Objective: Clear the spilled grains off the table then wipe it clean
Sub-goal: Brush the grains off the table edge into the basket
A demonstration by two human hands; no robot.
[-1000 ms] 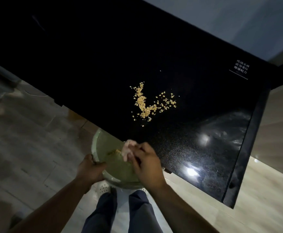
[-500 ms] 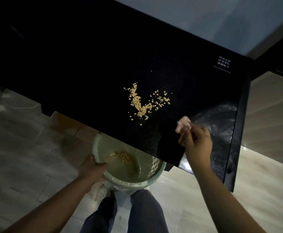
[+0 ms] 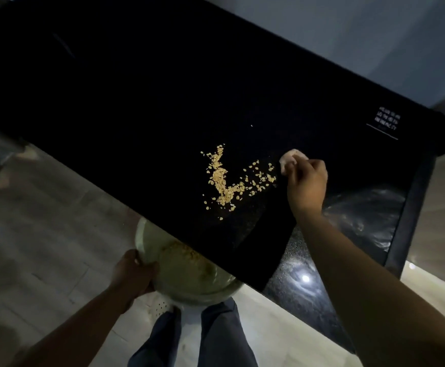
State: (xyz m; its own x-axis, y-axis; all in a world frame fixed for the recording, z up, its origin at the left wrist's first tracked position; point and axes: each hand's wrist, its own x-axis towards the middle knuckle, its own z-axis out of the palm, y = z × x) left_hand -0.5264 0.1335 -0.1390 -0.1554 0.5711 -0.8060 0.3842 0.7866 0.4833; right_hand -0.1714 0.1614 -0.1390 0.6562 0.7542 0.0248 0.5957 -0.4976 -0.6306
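On glossy black tabletop (image 3: 136,102): tan spilled grains (image 3: 222,181) mid-front, right hand (image 3: 307,186) pinching small pale crumpled cloth (image 3: 291,157) just beside them, left hand (image 3: 134,274) gripping pale-green round basin (image 3: 179,284) under edge; step: sweeping, nxt prob. push grains basinward.

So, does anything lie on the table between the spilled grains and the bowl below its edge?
Nothing visible does. Only bare black table lies between the grains and the near edge, where the left hand holds the bowl.
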